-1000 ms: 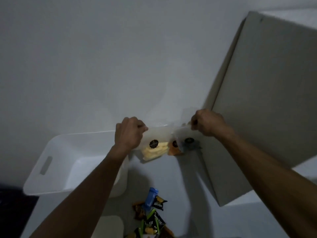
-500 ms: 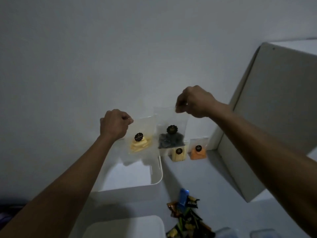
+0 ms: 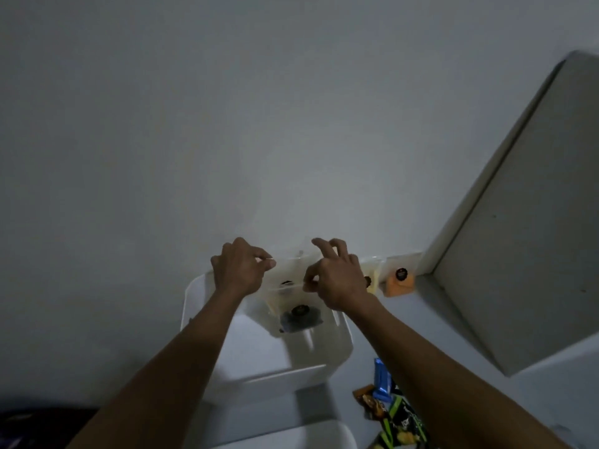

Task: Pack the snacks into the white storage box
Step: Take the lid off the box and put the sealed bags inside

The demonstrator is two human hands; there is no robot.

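Observation:
The white storage box (image 3: 344, 351) stands open on the table against the wall. My left hand (image 3: 241, 270) is above its far rim and pinches the top of a clear bag of yellow snacks (image 3: 286, 284). My right hand (image 3: 335, 280) is beside it. Its thumb and a finger pinch the top edge of a clear bag of dark snacks (image 3: 299, 319), which hangs down inside the box; the other fingers are raised. Both bags carry a round black sticker.
Against the wall stand another yellow snack bag (image 3: 373, 281), partly behind my right hand, and an orange snack bag (image 3: 400, 284). A blue bar (image 3: 381, 380) and a pile of wrapped snacks (image 3: 393, 419) lie lower right. A cabinet (image 3: 534, 222) rises at right; another white container (image 3: 291, 435) sits at the bottom edge.
Both hands have come down and together over the box with their bags. The dark snack bag now hangs inside the box, and the right hand's outer fingers have lifted.

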